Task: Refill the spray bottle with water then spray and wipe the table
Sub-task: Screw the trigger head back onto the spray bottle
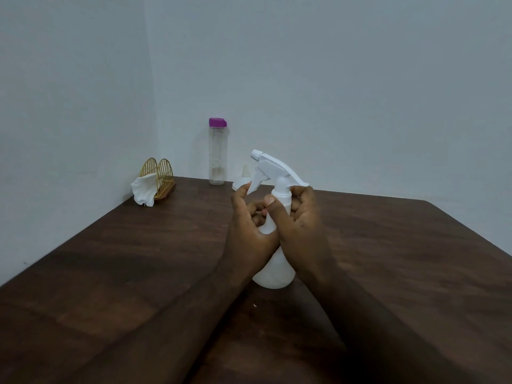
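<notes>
A white spray bottle [274, 270] stands upright on the dark wooden table [138, 259], its trigger head [273, 164] pointing left. My left hand [249, 225] wraps round the bottle's upper body, thumb raised by the trigger. My right hand [299, 214] grips the white collar below the spray head, thumb in front, fingers curled behind. A clear water bottle [217, 153] with a purple cap stands at the table's far edge by the wall. White tissue [144, 189] hangs from a gold wire holder [160, 176] at the far left corner.
A small white funnel-like piece [241, 180] lies on the table just behind the spray head, partly hidden by my left thumb. Pale walls meet in a corner behind the table's far left end. Bare tabletop spreads to both sides of my arms.
</notes>
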The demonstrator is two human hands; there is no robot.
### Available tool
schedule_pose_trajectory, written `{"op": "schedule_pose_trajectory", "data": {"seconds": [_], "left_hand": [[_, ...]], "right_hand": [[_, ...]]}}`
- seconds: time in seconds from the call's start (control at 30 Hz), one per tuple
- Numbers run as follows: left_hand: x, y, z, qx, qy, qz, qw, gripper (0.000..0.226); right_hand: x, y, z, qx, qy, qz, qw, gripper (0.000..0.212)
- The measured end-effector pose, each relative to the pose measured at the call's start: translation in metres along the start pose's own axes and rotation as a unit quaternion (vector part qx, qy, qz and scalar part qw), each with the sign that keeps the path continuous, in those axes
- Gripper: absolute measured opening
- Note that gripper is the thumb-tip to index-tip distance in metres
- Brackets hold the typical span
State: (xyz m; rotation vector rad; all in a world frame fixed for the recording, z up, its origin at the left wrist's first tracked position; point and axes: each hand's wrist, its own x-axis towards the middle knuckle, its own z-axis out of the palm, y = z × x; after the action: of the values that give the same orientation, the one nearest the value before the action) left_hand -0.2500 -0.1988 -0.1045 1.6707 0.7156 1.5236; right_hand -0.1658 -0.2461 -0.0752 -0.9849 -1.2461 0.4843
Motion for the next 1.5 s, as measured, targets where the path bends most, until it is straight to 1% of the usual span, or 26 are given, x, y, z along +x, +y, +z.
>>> {"op": "schedule_pose_trajectory", "data": {"seconds": [0.07, 0.17, 0.37, 0.47, 0.57, 0.67, 0.8, 0.97, 1.03, 1.2, 1.3, 1.37, 1.43, 1.5], "left_hand": [[-0.0004, 0.0006, -0.0001, 0.004, 0.002, 0.002, 1.000, 0.087], [-0.0023, 0.0038, -0.0005, 0.002, 0.002, 0.003, 1.000, 0.085], [-0.0014, 0.0013, -0.0010, 0.002, 0.001, -0.001, 1.000, 0.087], [-0.0014, 0.0014, -0.0008, -0.004, -0.002, -0.002, 1.000, 0.089], [-0.0024, 0.0037, -0.0006, -0.008, 0.000, 0.000, 1.000, 0.085], [-0.0025, 0.0033, -0.0009, -0.007, 0.003, 0.002, 1.000, 0.084], [-0.0020, 0.0017, -0.0006, 0.006, 0.002, 0.004, 1.000, 0.085], [-0.0020, 0.0026, -0.0004, 0.008, 0.008, 0.006, 1.000, 0.082], [-0.0015, 0.0010, -0.0004, 0.011, 0.011, 0.009, 1.000, 0.083], [-0.0006, -0.0012, -0.0002, 0.013, 0.010, 0.013, 1.000, 0.087], [-0.0007, -0.0003, 0.0000, 0.014, 0.011, 0.015, 1.000, 0.084], [-0.0011, -0.0002, 0.0001, 0.014, 0.014, 0.016, 1.000, 0.082], [-0.0013, -0.0011, 0.0001, 0.018, 0.014, 0.018, 1.000, 0.083], [-0.0010, -0.0017, 0.0003, 0.020, 0.017, 0.016, 1.000, 0.086]], "right_hand": [[-0.0003, 0.0007, 0.0004, -0.001, 0.004, -0.007, 1.000, 0.022], [-0.0006, 0.0021, -0.0006, 0.000, 0.003, -0.009, 1.000, 0.013], [-0.0021, 0.0028, 0.0021, -0.006, 0.019, -0.006, 1.000, 0.018], [-0.0024, 0.0020, 0.0005, -0.004, 0.012, -0.014, 1.000, 0.019], [-0.0020, 0.0026, -0.0007, -0.007, 0.007, -0.014, 1.000, 0.009], [-0.0021, 0.0015, 0.0006, -0.011, 0.014, -0.010, 1.000, 0.010], [-0.0020, 0.0011, 0.0019, -0.016, 0.025, -0.012, 0.999, 0.019], [-0.0022, 0.0022, 0.0006, -0.020, 0.009, -0.009, 1.000, 0.014], [-0.0020, 0.0022, 0.0003, -0.027, 0.011, -0.010, 1.000, 0.008], [-0.0016, 0.0032, 0.0010, -0.019, 0.017, -0.004, 1.000, 0.017], [-0.0013, 0.0025, 0.0006, -0.028, 0.017, -0.005, 0.999, 0.015], [-0.0017, 0.0020, 0.0000, -0.032, 0.008, -0.003, 0.999, 0.017], [-0.0015, 0.0020, -0.0007, -0.034, 0.004, -0.001, 0.999, 0.015], [-0.0012, 0.0006, -0.0012, -0.028, 0.008, -0.002, 1.000, 0.018]]}}
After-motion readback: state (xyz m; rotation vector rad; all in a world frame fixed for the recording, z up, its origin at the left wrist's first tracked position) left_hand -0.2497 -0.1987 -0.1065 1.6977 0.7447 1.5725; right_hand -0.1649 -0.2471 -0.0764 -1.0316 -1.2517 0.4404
